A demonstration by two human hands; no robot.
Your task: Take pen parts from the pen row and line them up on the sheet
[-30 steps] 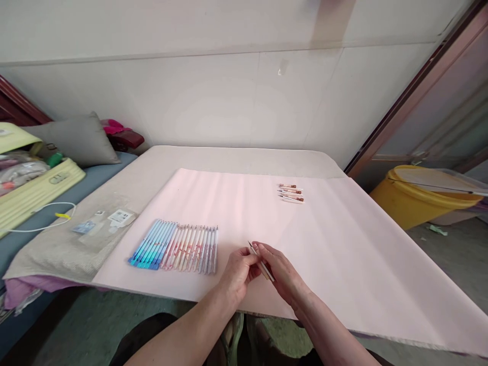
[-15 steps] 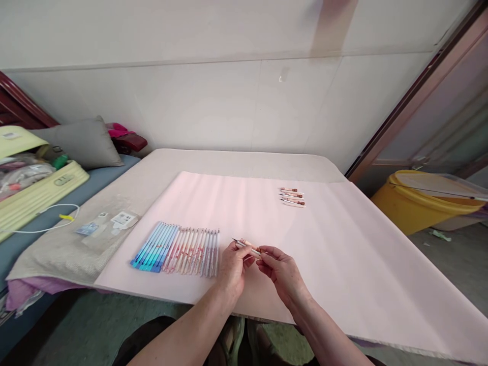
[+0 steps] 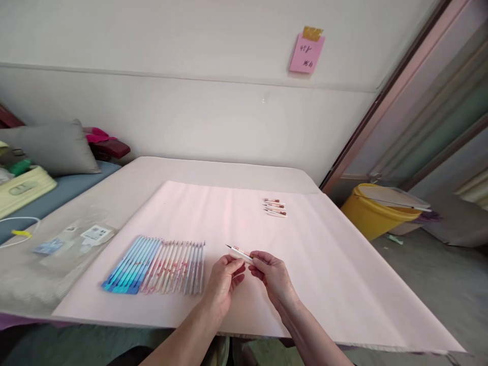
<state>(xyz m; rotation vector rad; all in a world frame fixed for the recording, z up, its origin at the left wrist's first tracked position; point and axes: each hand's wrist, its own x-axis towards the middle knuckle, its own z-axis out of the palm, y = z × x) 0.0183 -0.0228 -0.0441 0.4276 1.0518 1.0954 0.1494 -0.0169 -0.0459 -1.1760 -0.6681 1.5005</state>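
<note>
A short white pencil (image 3: 238,252) with a dark pointed tip and brownish printing is held over the sheet, tip toward the upper left. The fingers of my right hand (image 3: 272,272) are closed around its rear end. Thumb and fingertips of my left hand (image 3: 224,277) pinch its lower side near the middle. Left of my hands lies a row of slim pens: several blue pens (image 3: 131,264) and, beside them, several pale pens with pink and red patterns (image 3: 175,267). Farther off, a small group of short pencils (image 3: 275,207) with brown ends lies on the sheet.
A pale pink sheet (image 3: 335,284) covers much of the table. Clear plastic packaging (image 3: 82,241) lies on its left side. A yellow bin (image 3: 366,213) stands right of the table, and a grey cushion (image 3: 57,150) rests at the left. A pink note (image 3: 307,53) hangs on the wall.
The view has turned up and to the right, bringing the pink note into sight. Both hands still hold the pencil; its white side shows more now and my left fingers have loosened slightly.
</note>
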